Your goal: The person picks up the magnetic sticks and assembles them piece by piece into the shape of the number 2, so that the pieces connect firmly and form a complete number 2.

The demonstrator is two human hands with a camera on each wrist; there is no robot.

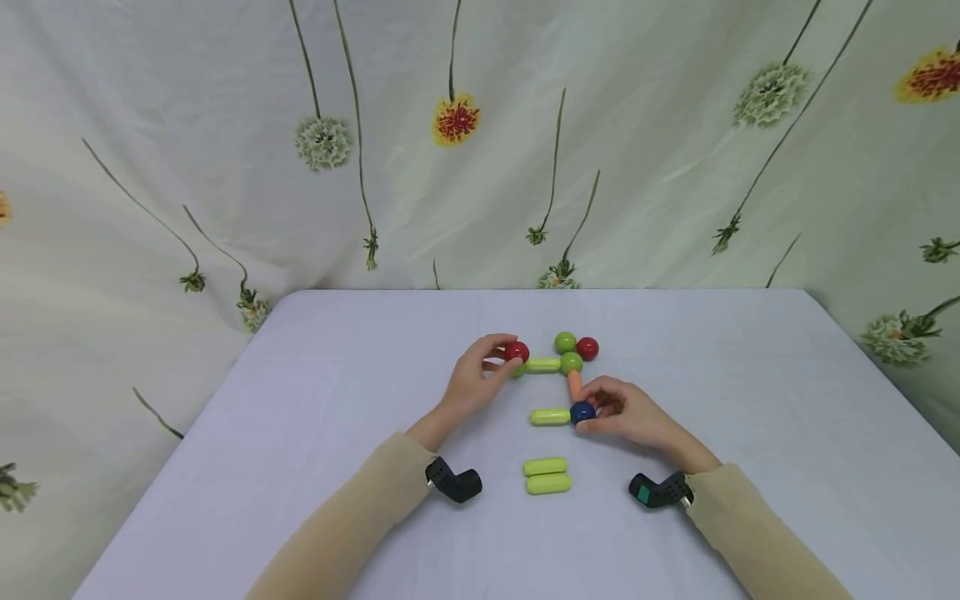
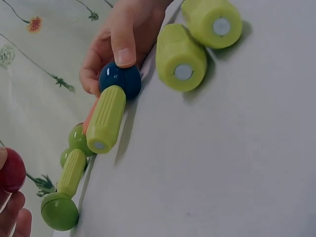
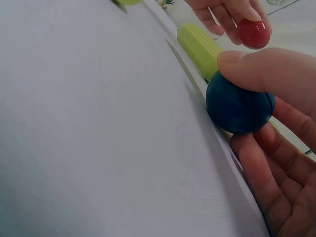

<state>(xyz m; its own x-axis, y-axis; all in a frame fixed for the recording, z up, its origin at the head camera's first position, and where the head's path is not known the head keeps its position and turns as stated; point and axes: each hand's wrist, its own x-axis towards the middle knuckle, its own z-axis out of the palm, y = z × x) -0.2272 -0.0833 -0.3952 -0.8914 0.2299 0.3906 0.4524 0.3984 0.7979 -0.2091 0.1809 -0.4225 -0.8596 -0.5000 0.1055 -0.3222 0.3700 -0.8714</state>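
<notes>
My left hand [image 1: 477,372] pinches a red ball [image 1: 517,352] between thumb and fingers, just over a green ball [image 2: 59,211] at the left end of a joined chain. From that green ball a yellow-green rod [image 1: 543,365] runs to another green ball [image 1: 572,362], and an orange rod [image 1: 574,385] leads down to a blue ball [image 1: 582,413]. Thumb and fingers of my right hand [image 1: 628,412] grip the blue ball. Another yellow-green rod [image 1: 551,417] sticks out leftward from it, its free end showing a round metal disc in the left wrist view.
Behind the chain lie a loose green ball [image 1: 566,342] and a second red ball [image 1: 588,348]. Two yellow-green rods [image 1: 547,475] lie side by side nearer me. A white cloth covers the table [image 1: 360,375], and a flower-printed curtain [image 1: 480,208] hangs behind it.
</notes>
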